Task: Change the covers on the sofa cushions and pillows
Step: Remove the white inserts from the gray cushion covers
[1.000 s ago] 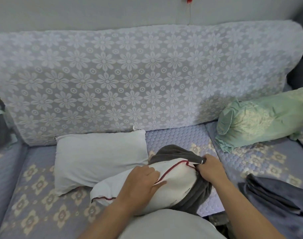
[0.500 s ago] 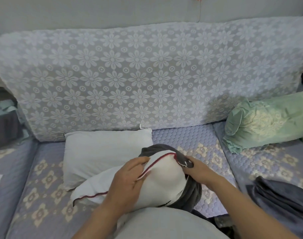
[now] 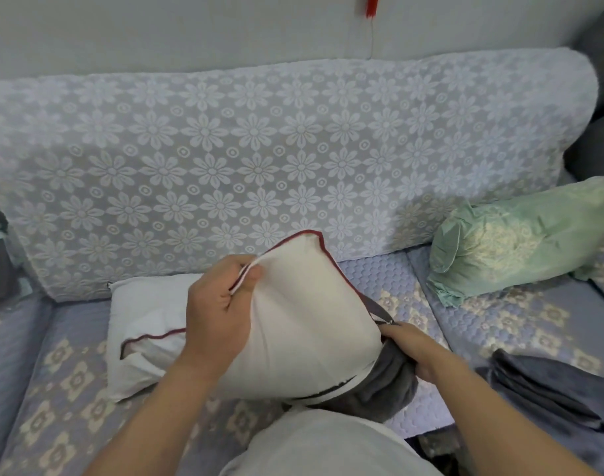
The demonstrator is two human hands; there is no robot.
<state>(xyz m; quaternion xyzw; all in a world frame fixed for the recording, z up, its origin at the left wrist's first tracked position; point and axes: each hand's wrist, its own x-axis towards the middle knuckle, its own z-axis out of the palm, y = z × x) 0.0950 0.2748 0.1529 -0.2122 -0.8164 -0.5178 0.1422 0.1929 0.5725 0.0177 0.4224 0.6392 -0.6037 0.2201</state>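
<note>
A white pillow with dark red piping [image 3: 304, 324] is lifted off the sofa seat, one corner pointing up. My left hand [image 3: 221, 310] pinches its piped edge between thumb and fingers. A dark grey cover [image 3: 386, 389] is bunched around the pillow's lower right end. My right hand [image 3: 410, 348] grips that grey cover at its opening. A plain white pillow [image 3: 146, 310] lies behind and to the left, partly hidden by my left hand and the lifted pillow.
A green pillow [image 3: 520, 238] lies on the seat at the right. Folded dark grey fabric [image 3: 547, 393] sits at the lower right. The sofa back wears a white lace flower cover [image 3: 259, 149]. The seat has a lilac quilted cover [image 3: 63, 389].
The piped pillow has been raised and tipped up, its corner now high. The grey cover has slid down to its lower end with my right hand. My left hand moved from flat on it to pinching its edge.
</note>
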